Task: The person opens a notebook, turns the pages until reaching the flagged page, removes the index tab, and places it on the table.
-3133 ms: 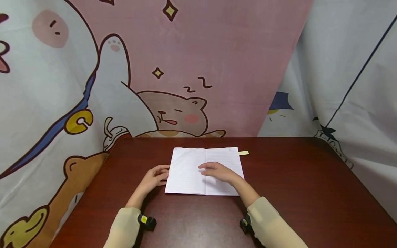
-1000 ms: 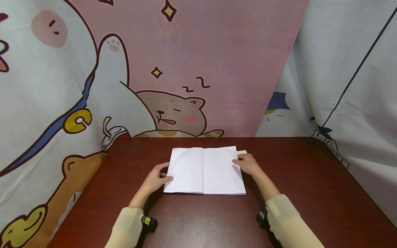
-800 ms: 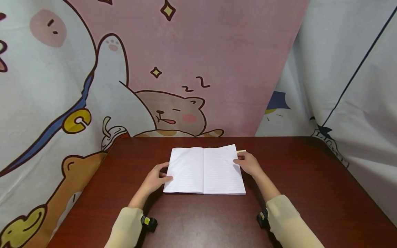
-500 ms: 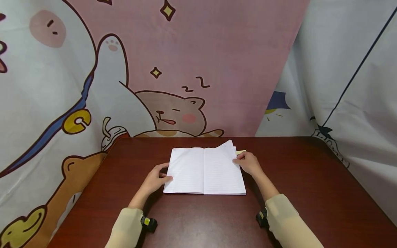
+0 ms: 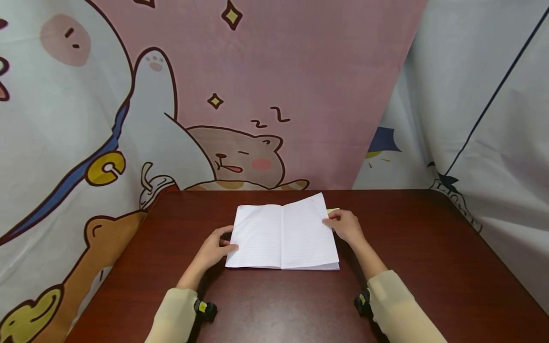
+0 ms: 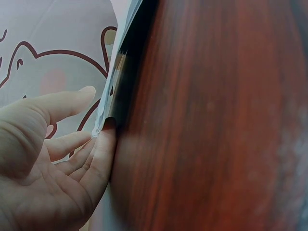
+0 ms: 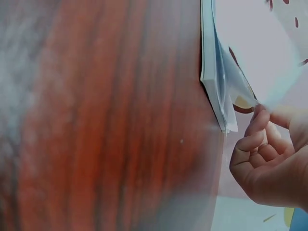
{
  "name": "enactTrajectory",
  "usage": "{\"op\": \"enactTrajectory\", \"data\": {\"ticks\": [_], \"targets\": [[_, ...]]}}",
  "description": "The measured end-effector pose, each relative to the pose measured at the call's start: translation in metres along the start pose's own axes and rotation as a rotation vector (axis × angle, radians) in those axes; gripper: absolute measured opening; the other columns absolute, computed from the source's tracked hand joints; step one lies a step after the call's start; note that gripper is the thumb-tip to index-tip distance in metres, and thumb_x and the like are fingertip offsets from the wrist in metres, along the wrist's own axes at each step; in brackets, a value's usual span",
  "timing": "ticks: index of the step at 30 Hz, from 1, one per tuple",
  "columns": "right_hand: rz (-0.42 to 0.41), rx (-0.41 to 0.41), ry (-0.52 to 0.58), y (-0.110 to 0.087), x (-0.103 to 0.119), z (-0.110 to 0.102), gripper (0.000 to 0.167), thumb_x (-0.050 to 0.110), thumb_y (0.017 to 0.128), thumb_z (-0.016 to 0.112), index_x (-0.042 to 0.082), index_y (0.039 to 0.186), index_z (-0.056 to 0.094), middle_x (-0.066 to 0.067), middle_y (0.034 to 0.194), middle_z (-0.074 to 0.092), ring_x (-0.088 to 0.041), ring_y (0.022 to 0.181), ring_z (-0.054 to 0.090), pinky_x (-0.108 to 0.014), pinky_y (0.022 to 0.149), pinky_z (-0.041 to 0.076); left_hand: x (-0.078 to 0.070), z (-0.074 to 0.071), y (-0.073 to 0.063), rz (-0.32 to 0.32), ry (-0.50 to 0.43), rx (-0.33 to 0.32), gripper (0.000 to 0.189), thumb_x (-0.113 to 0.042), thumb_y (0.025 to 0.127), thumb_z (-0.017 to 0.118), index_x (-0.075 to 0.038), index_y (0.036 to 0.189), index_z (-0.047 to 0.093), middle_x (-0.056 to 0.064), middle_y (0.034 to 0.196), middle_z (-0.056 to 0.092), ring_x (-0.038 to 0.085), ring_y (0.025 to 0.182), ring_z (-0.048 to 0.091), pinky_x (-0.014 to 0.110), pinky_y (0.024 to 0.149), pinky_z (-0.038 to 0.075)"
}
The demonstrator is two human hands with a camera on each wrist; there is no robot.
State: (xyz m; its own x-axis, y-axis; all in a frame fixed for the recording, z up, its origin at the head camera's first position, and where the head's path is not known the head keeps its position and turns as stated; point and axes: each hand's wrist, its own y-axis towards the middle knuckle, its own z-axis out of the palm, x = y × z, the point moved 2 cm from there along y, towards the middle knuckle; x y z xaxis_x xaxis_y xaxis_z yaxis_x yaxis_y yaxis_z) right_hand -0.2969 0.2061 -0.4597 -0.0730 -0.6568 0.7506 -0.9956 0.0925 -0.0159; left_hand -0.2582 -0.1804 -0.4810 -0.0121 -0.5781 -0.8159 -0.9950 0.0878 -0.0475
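Note:
An open notebook point(image 5: 259, 238) with white lined pages lies on the dark red-brown table. My left hand point(image 5: 212, 248) holds its left edge, the thumb over the page and the other fingers at and under the edge. In the left wrist view, the left hand point(image 6: 57, 159) has fingertips against the notebook's edge. My right hand point(image 5: 346, 226) pinches the outer edge of a right-hand page point(image 5: 304, 228), which is lifted off the sheets below. The right wrist view shows the right hand point(image 7: 272, 159) with thumb and index finger together on that page point(image 7: 255, 48).
A pale yellow tab point(image 5: 332, 210) sticks out at the notebook's upper right, partly behind the right hand. The wooden table point(image 5: 274, 309) extends around the notebook. Behind it hangs a pink and white cartoon cloth point(image 5: 326, 95). Small black cameras are strapped on both wrists.
The right hand has gone from above the notebook's middle to its right edge. The right page's upper corner first bent up, and now the whole page is raised. The left hand has moved slightly onto its edge.

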Motion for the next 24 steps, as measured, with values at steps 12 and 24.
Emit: {"op": "enactTrajectory", "data": {"ticks": [12, 24], "targets": [[-0.035, -0.051, 0.044, -0.002, 0.005, 0.001, 0.028, 0.024, 0.093, 0.069, -0.001, 0.106, 0.070, -0.018, 0.098, 0.071, -0.022, 0.077, 0.061, -0.026, 0.064, 0.045, 0.000, 0.000, 0.000, 0.009, -0.002, -0.003, 0.061, -0.014, 0.087, 0.077, -0.005, 0.142, 0.052, 0.021, 0.141, 0.051, 0.029, 0.106, 0.062, 0.030, 0.067, 0.052], [0.049, 0.195, 0.552, -0.006, 0.021, 0.005, 0.050, 0.030, 0.108, 0.039, -0.003, 0.146, 0.043, -0.027, 0.136, 0.054, -0.012, 0.096, 0.062, -0.025, 0.080, 0.054, 0.000, 0.000, 0.001, 0.006, 0.005, -0.009, 0.060, -0.013, 0.087, 0.076, -0.005, 0.142, 0.052, 0.020, 0.141, 0.052, 0.028, 0.106, 0.062, 0.030, 0.070, 0.052]]}}
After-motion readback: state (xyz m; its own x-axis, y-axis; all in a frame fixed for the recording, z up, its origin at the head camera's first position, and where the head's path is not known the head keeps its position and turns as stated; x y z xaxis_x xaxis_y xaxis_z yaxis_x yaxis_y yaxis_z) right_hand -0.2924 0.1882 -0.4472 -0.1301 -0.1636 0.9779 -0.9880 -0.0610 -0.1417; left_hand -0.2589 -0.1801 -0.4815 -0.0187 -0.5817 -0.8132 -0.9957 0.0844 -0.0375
